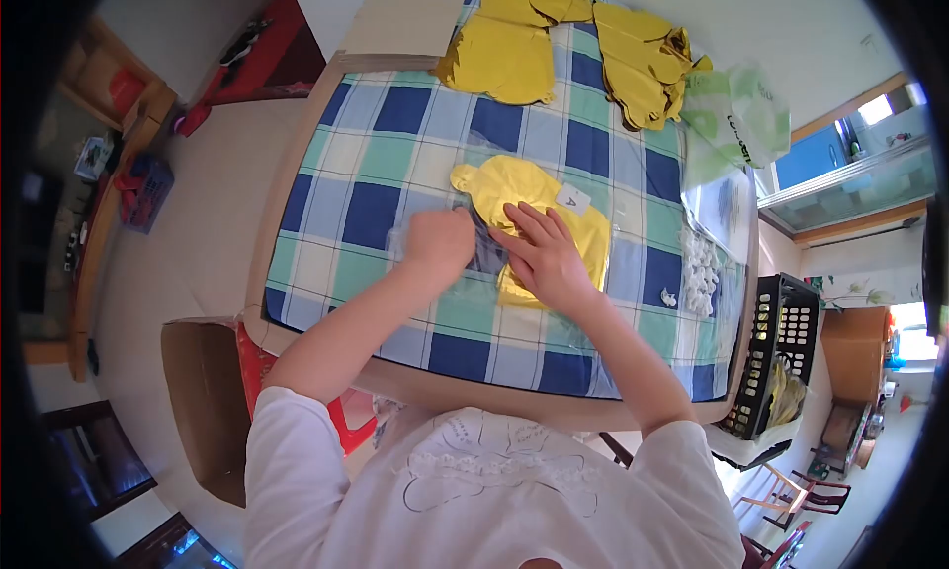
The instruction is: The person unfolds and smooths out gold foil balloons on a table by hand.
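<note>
A flat gold foil balloon (514, 181) lies on the checked cloth, with a clear plastic bag (618, 218) around it. On its right part is a small white label (572, 199) marked with a letter that looks like A. My right hand (554, 267) rests flat on the foil, its fingers spread. At the balloon's left edge, my left hand (442, 243) is closed, apparently pinching the plastic bag; its fingertips are partly hidden.
Stacks of gold foil balloons (504, 55) (638, 65) lie at the far side, beside a pile of brown cardboard sheets (400, 25). To the right are a green-white plastic bag (736, 119), small white pieces (700, 272) and a black crate (771, 322). An open cardboard box (203, 406) stands lower left.
</note>
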{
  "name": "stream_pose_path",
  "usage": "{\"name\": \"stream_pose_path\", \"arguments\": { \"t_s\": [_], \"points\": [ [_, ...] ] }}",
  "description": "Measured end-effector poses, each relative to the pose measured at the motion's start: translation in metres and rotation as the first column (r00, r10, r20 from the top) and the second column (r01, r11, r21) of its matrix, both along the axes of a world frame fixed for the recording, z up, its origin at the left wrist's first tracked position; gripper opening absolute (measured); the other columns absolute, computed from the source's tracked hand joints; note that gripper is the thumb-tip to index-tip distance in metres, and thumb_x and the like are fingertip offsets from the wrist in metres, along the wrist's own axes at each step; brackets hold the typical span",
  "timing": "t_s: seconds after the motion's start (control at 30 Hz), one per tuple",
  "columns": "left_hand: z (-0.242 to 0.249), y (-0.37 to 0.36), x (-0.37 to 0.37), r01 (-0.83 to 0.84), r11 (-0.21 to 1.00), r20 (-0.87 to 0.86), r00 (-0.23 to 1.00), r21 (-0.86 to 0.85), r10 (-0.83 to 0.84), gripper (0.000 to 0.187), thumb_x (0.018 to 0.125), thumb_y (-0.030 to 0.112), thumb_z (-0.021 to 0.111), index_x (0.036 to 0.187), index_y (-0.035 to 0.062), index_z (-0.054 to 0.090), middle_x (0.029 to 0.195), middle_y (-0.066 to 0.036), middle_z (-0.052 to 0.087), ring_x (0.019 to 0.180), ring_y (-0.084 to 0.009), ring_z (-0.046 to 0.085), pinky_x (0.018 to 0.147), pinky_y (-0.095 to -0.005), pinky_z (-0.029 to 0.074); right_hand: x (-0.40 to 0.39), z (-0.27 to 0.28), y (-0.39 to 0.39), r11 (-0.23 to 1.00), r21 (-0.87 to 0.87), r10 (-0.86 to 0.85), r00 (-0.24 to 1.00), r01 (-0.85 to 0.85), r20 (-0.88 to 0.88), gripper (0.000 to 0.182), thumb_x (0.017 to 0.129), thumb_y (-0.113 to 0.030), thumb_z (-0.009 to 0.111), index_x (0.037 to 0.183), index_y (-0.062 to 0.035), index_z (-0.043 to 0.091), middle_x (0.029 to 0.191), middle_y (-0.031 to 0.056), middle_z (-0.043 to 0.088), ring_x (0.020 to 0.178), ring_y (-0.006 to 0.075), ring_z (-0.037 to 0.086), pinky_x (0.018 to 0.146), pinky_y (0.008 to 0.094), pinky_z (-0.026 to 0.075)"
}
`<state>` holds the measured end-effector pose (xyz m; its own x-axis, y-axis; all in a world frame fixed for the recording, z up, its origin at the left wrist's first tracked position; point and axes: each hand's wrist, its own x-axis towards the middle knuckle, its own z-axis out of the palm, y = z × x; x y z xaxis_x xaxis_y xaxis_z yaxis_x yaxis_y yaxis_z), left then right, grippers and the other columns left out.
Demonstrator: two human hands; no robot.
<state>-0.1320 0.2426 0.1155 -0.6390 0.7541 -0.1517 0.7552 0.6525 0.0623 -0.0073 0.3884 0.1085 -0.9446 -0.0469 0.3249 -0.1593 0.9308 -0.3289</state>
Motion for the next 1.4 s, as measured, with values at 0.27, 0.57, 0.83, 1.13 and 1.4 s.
{"name": "stream_pose_path", "arguments": {
  "t_s": [0.27, 0.57, 0.83, 1.13, 1.4],
  "points": [
    [0.009, -0.018, 0.005, 0.063, 0.996, 0.033, 0.997, 0.055, -0.065, 0.012, 0.079, 0.016, 0.055, 0.076, 0.0053, 0.06, 0.069, -0.012, 0.065, 0.068, -0.0292, 0.065, 0.059, -0.0414, 0.05, 0.0, -0.003, 0.001, 1.0, -0.012, -0.012, 1.0, 0.012, -0.011, 0.036, 0.081, -0.013, 0.061, 0.116, -0.0176, 0.061, 0.13, 0.0103, 0.051, 0.123, 0.0291, 0.045, 0.103, 0.0487, 0.034],
    [-0.002, -0.022, 0.009, 0.121, 0.991, -0.054, 0.991, 0.048, -0.119, 0.015, 0.079, 0.019, 0.057, 0.079, 0.0047, 0.061, 0.071, -0.013, 0.065, 0.069, -0.0289, 0.065, 0.06, -0.0415, 0.05, 0.001, 0.01, -0.004, 0.999, -0.04, 0.0, 0.999, 0.002, 0.04, 0.037, 0.083, -0.033, 0.063, 0.119, -0.0229, 0.06, 0.135, 0.0146, 0.044, 0.127, 0.0329, 0.04, 0.104, 0.0515, 0.03],
    [0.047, -0.09, -0.068, -0.372, 0.924, -0.17, 0.908, 0.095, 0.383, 0.016, 0.085, 0.015, 0.051, 0.086, 0.0035, 0.062, 0.078, -0.015, 0.066, 0.076, -0.0329, 0.064, 0.066, -0.0434, 0.05, 0.022, 0.007, 0.008, 0.992, 0.078, 0.087, 0.992, -0.095, 0.093, 0.042, 0.084, -0.042, 0.061, 0.123, -0.0271, 0.058, 0.138, 0.0162, 0.041, 0.128, 0.0355, 0.038, 0.104, 0.0534, 0.029],
    [0.038, -0.041, -0.04, -0.151, 0.801, -0.004, 0.982, 0.579, 0.188, 0.023, 0.085, 0.025, 0.056, 0.099, 0.0084, 0.066, 0.072, -0.012, 0.063, 0.076, -0.0328, 0.062, 0.067, -0.0428, 0.047, 0.013, 0.026, 0.008, 0.986, -0.104, 0.147, 0.965, -0.127, 0.218, 0.043, 0.086, -0.033, 0.061, 0.126, -0.0199, 0.055, 0.136, 0.016, 0.043, 0.125, 0.0365, 0.04, 0.104, 0.0532, 0.03],
    [0.005, -0.021, -0.076, -0.457, 0.648, 0.417, 0.88, 0.61, 0.229, 0.017, 0.085, 0.021, 0.054, 0.078, 0.0064, 0.059, 0.064, -0.01, 0.056, 0.067, -0.0279, 0.06, 0.059, -0.0393, 0.045, 0.017, 0.017, -0.01, 0.99, -0.038, 0.136, 0.985, -0.133, 0.108, 0.039, 0.087, -0.029, 0.06, 0.122, -0.0144, 0.057, 0.127, 0.0127, 0.052, 0.12, 0.0321, 0.046, 0.1, 0.0479, 0.036]
  ]
}}
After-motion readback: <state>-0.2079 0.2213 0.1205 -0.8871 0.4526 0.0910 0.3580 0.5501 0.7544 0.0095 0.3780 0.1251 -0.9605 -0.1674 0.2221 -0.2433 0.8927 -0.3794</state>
